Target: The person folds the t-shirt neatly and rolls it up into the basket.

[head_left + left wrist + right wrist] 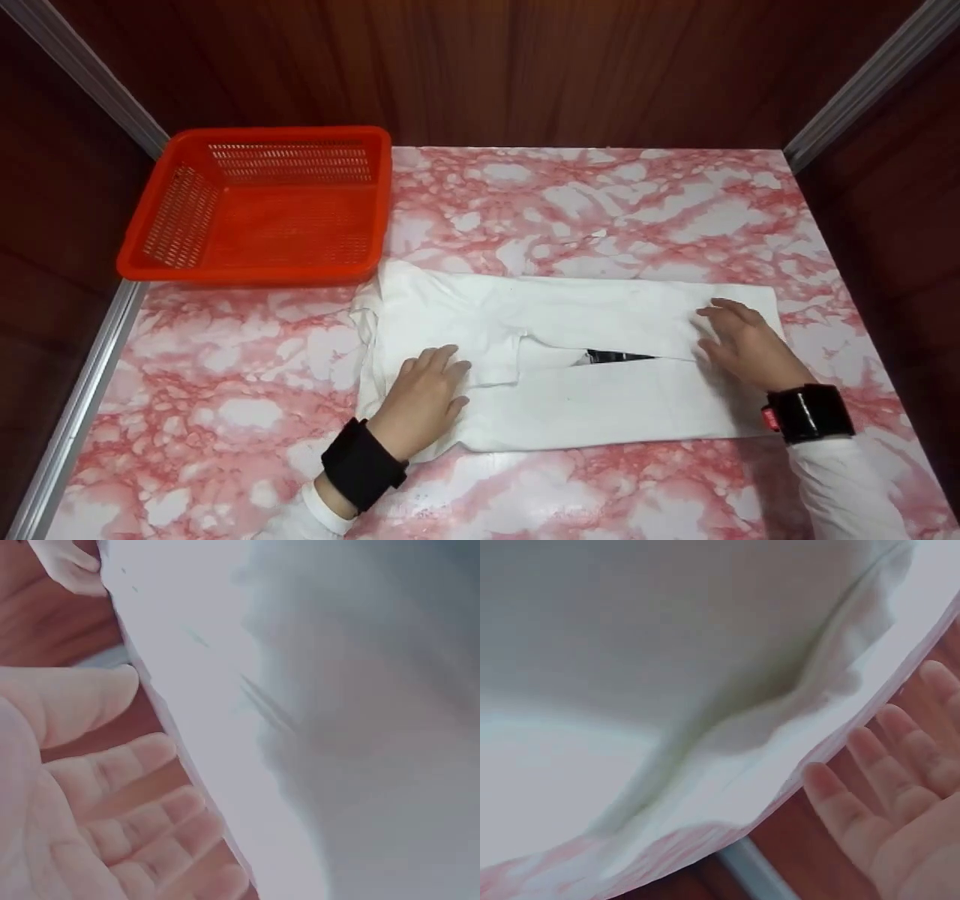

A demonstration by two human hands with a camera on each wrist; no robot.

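A white garment (600, 405) lies flat across the table, its two long parts, like legs or sleeves, pointing right. Between them a narrow gap shows a black patch (619, 356) with pale marks. Fabric is bunched at the garment's left end. Over that end is my left hand (424, 397), fingers loosely extended. My right hand (750, 345) is over the right end, its fingers relaxed and slightly bent. Neither hand grips the cloth; whether the fingertips touch it I cannot tell. Both wrist views show spread fingers of the left hand (90, 795) and right hand (900, 817) beside white cloth.
A red plastic basket (255, 274) with slotted sides stands at the back left, close to the garment's upper left corner. Pink-and-white marbled table (600, 202) surrounds the cloth. Dark wood panels (480, 75) close off the back and both sides.
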